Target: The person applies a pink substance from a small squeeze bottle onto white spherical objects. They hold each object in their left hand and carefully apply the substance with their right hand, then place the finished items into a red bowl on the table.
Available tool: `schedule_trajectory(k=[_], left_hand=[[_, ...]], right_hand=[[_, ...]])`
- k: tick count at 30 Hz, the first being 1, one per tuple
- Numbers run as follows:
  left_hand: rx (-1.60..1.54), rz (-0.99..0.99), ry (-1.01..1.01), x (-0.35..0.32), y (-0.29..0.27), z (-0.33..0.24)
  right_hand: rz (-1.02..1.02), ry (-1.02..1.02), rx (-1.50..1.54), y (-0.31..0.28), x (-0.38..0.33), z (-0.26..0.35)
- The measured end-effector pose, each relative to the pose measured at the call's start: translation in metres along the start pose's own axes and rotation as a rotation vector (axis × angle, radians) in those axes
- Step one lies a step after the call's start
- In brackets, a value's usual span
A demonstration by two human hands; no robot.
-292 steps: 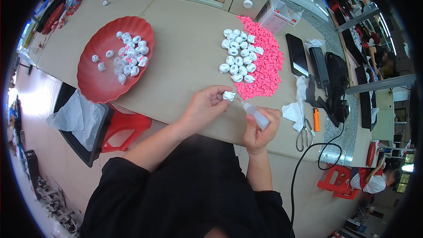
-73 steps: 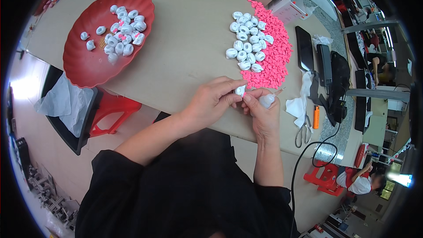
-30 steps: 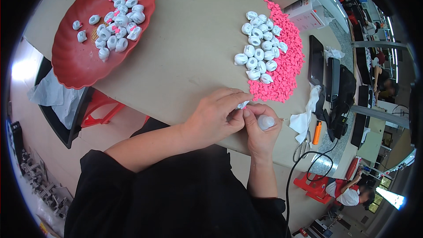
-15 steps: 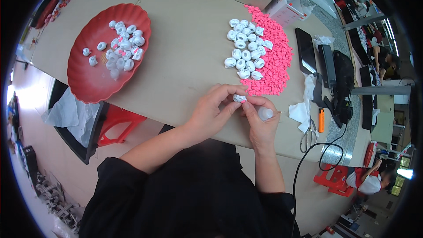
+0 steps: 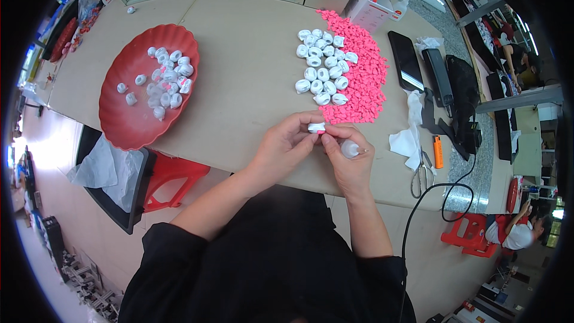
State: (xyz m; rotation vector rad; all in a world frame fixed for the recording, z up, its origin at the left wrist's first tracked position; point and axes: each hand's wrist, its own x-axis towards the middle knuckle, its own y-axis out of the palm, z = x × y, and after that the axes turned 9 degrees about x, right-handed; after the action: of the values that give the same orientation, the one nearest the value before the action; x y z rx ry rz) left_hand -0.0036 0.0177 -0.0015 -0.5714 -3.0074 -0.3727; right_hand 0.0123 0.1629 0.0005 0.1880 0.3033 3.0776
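The left hand [image 5: 281, 146] pinched a white piece [image 5: 316, 126], long side crosswise between both hands, just nearer than the pink pile [image 5: 362, 81]; the right hand [image 5: 353, 170], gripping a bottle [image 5: 349, 148], was closer to the piece's pink bit [image 5: 321, 132]; a red bowl [image 5: 128, 127] stood left of the pile.

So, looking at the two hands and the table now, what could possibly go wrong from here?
1. The right hand holds the bottle while also meeting the left hand at the small white piece, so the bottle might slip or leak.
2. The loose white pieces lie against the pink pile; a careless brush could scatter both.
3. The black cable curves near the scissors; a tug might disturb them.
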Motion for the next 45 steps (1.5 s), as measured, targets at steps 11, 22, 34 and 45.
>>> schedule_trajectory(k=[11,22,34,45], left_hand=[[0.002,0.016,-0.081,0.001,-0.001,-0.007],[0.057,-0.011,-0.137,0.001,-0.002,-0.004],[0.217,-0.052,-0.211,-0.001,-0.001,-0.002],[0.225,-0.049,-0.182,0.000,-0.002,0.002]], right_hand=[[-0.066,0.133,0.050,0.003,0.001,0.003],[-0.019,0.068,-0.030,0.003,0.002,0.001],[0.093,-0.464,-0.409,0.005,0.005,-0.010],[0.033,-0.295,-0.381,0.007,0.002,-0.008]])
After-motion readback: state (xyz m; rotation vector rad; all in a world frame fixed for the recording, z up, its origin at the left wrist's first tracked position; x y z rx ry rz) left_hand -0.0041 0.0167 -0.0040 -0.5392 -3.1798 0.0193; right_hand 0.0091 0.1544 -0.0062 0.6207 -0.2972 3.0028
